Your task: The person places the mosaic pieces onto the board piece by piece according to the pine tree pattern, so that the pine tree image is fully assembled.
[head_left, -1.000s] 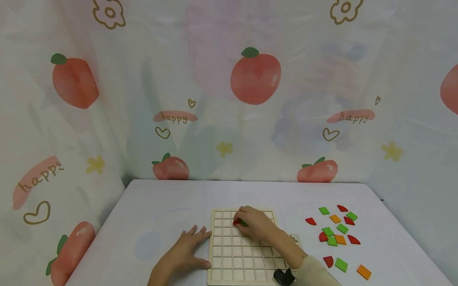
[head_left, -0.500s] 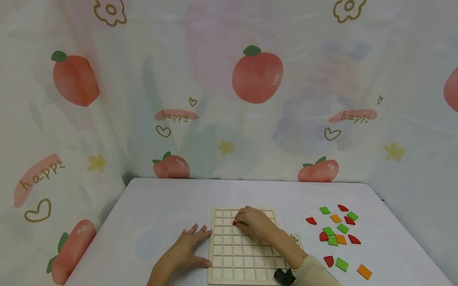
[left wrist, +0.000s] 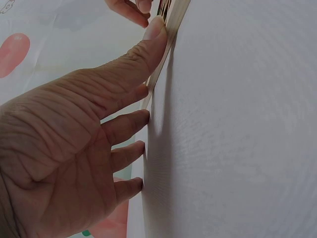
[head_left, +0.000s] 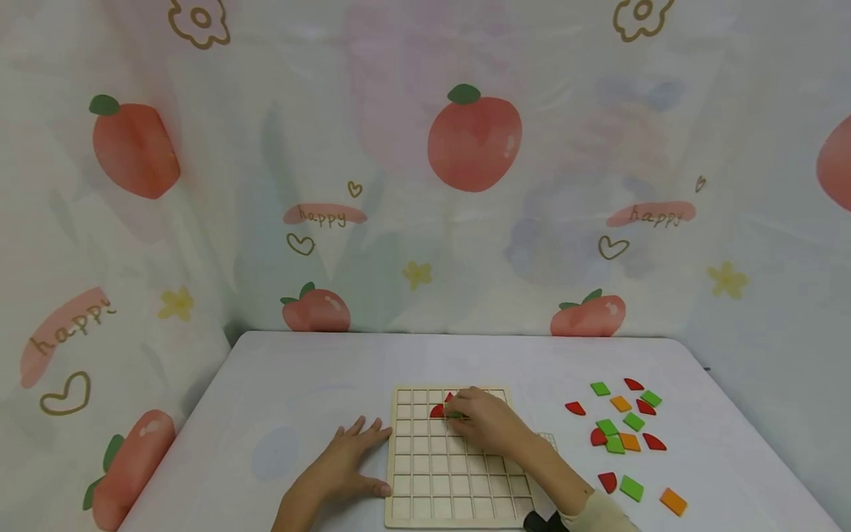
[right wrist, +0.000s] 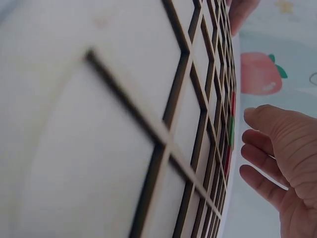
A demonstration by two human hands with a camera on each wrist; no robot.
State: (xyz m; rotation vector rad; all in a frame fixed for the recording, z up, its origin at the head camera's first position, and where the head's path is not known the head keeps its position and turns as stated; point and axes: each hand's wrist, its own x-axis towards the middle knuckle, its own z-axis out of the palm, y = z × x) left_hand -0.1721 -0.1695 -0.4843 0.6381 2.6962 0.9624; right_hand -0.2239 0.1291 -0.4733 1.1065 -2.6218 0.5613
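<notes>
A square wooden grid board (head_left: 390, 473) lies on the white table. My left hand (head_left: 342, 462) is spread at its left edge, thumb and fingertips against the side; the left wrist view shows the thumb (left wrist: 156, 37) on the rim. Over the board's far half is my right hand (head_left: 488, 421), fingers bent, with no piece visible between them in the right wrist view. Beside its fingertips, red quarter-round pieces (head_left: 436, 411) and a green square piece (head_left: 456, 415) sit in cells. That green piece (right wrist: 232, 130) lies between two red ones in the right wrist view.
Loose pieces are scattered right of the board: green squares (head_left: 631, 488), orange squares (head_left: 674, 502) and red quarter-rounds (head_left: 608, 482), some overlapping. A small gridded item (head_left: 548, 440) is partly hidden behind the right forearm. A printed cloth (head_left: 465, 244) hangs behind the table.
My right hand has shifted slightly right and off the pieces, uncovering more red and the green one on the board. My left hand stays put.
</notes>
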